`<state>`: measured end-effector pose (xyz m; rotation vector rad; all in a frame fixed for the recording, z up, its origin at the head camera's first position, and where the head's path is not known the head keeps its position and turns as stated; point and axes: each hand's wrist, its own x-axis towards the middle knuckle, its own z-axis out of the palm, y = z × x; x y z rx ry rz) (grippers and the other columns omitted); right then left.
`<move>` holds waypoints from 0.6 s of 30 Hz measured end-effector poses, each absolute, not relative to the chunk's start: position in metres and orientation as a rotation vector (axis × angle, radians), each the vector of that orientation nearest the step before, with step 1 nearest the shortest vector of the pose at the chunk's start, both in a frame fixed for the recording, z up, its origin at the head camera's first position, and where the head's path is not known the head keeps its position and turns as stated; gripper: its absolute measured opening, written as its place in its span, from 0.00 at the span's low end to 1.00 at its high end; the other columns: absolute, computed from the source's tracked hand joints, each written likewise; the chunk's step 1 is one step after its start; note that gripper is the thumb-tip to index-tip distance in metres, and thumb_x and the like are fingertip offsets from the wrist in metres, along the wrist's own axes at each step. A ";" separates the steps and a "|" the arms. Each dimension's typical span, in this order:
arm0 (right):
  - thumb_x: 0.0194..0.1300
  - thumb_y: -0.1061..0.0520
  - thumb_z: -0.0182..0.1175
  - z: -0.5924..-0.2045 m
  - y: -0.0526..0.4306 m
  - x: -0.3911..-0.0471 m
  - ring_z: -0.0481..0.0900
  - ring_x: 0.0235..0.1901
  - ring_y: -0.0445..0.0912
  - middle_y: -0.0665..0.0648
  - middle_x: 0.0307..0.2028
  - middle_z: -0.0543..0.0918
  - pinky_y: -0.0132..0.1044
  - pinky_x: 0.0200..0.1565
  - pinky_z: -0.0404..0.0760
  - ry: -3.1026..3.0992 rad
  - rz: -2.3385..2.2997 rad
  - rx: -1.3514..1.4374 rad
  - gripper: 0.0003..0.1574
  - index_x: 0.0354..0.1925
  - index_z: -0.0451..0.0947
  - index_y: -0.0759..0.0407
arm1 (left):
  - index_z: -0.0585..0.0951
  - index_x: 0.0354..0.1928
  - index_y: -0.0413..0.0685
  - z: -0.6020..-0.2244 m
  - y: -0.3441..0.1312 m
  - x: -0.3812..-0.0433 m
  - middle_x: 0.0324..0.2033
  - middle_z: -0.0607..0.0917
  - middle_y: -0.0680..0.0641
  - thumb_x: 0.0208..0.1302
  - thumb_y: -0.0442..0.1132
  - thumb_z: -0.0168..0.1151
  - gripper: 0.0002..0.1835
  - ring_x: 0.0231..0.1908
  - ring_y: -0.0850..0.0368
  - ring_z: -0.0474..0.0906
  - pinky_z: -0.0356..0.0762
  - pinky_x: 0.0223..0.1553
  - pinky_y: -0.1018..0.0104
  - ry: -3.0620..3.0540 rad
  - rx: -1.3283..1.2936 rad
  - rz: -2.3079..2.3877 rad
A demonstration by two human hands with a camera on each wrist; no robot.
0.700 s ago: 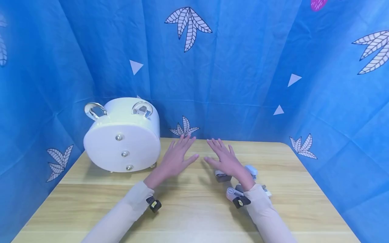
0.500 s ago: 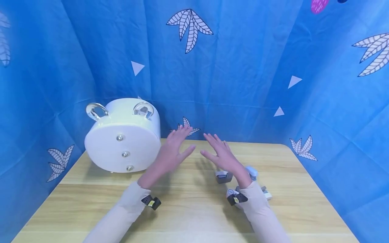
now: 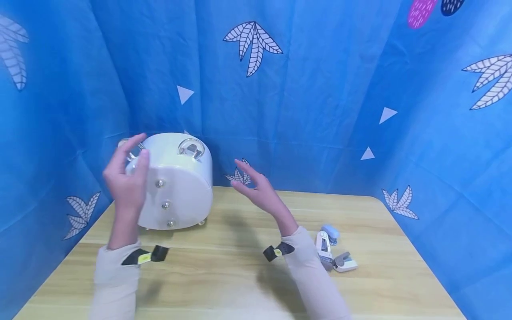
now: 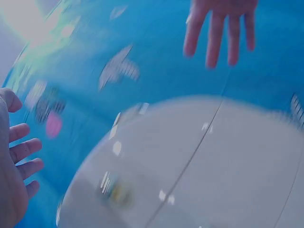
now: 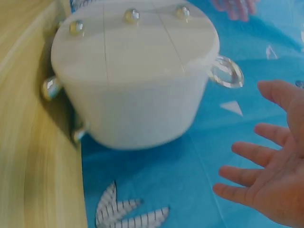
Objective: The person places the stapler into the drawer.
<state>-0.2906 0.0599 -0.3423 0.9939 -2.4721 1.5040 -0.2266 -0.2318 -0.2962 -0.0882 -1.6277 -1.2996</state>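
Observation:
A white oval box (image 3: 182,195) with silver ring-shaped ears and a column of three silver knobs stands at the left of the table. Seams run across its front between the knobs in the right wrist view. My left hand (image 3: 127,182) is raised before the box's left ear, fingers bent loosely; contact cannot be told. Midway over the table hangs my right hand (image 3: 260,191), its relaxed fingers pointing towards the box and holding nothing. In the left wrist view my left hand (image 4: 19,166) shows palm and fingers, with nothing in it.
Several small staplers lie together at the right of the table (image 3: 384,249): a blue one (image 3: 330,233), a white one (image 3: 323,243) and a grey-and-white one (image 3: 346,263). Blue patterned curtain (image 3: 304,111) surrounds the table's back and sides.
My left hand has swung left from mid-table to the box's left ear. My right hand has moved left as well, uncovering the staplers that its arm partly hid. The box stays put.

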 end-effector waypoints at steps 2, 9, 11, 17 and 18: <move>0.72 0.45 0.62 -0.342 0.048 -0.291 0.58 0.78 0.46 0.46 0.77 0.65 0.53 0.76 0.63 -2.438 1.531 1.015 0.40 0.77 0.62 0.43 | 0.86 0.55 0.41 -0.298 -0.256 -0.225 0.53 0.89 0.52 0.69 0.35 0.62 0.15 0.60 0.63 0.80 0.70 0.69 0.68 -1.565 -0.047 -1.331; 0.69 0.47 0.67 -0.345 0.019 -0.296 0.67 0.74 0.56 0.50 0.74 0.69 0.53 0.71 0.71 -2.406 1.685 1.024 0.38 0.73 0.69 0.43 | 0.84 0.53 0.31 -0.324 -0.331 -0.219 0.47 0.90 0.51 0.68 0.34 0.65 0.16 0.56 0.58 0.79 0.73 0.57 0.74 -1.422 -0.069 -1.684; 0.67 0.49 0.68 -0.346 0.014 -0.298 0.68 0.73 0.57 0.50 0.74 0.71 0.54 0.70 0.73 -2.403 1.732 1.006 0.37 0.72 0.70 0.44 | 0.80 0.59 0.30 -0.334 -0.349 -0.215 0.51 0.88 0.50 0.70 0.33 0.63 0.19 0.58 0.58 0.77 0.71 0.58 0.76 -1.491 -0.137 -1.823; 0.64 0.52 0.71 -0.351 0.003 -0.305 0.68 0.73 0.56 0.49 0.73 0.72 0.57 0.68 0.74 -2.405 1.830 0.971 0.38 0.71 0.73 0.45 | 0.69 0.71 0.33 -0.361 -0.382 -0.212 0.63 0.81 0.52 0.75 0.27 0.51 0.24 0.62 0.63 0.75 0.72 0.58 0.81 -1.822 -0.412 -1.972; 0.64 0.52 0.71 -0.352 0.001 -0.306 0.68 0.73 0.56 0.49 0.74 0.71 0.58 0.68 0.74 -2.405 1.836 0.975 0.38 0.71 0.73 0.45 | 0.68 0.72 0.34 -0.363 -0.386 -0.212 0.64 0.79 0.53 0.75 0.27 0.50 0.25 0.64 0.63 0.73 0.71 0.59 0.81 -1.876 -0.423 -1.960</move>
